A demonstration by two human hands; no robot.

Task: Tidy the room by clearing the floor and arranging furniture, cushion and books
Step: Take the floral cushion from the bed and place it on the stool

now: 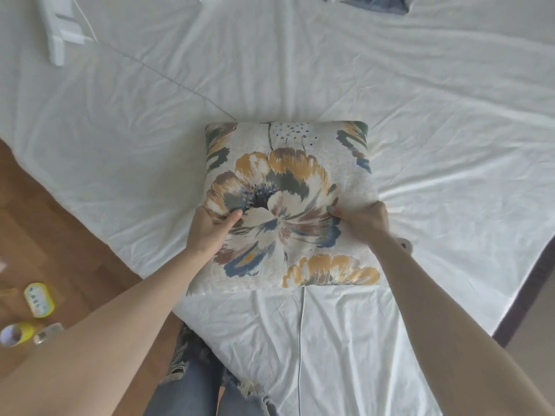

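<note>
A square cushion (288,187) with a large yellow, blue and brown flower print sits over the white bed sheet (435,130). My left hand (210,226) grips its left edge, thumb on top of the print. My right hand (363,217) grips its right edge, fingers curled into the fabric. Both arms reach forward from the bottom of the view. Whether the cushion rests on the sheet or hangs just above it cannot be told.
The wooden floor (60,235) lies at the left, with yellow tape rolls (39,300) and small items on it. A white cable (300,340) runs down the sheet. A white object (60,34) lies at the far left and grey-blue fabric (378,3) at the top.
</note>
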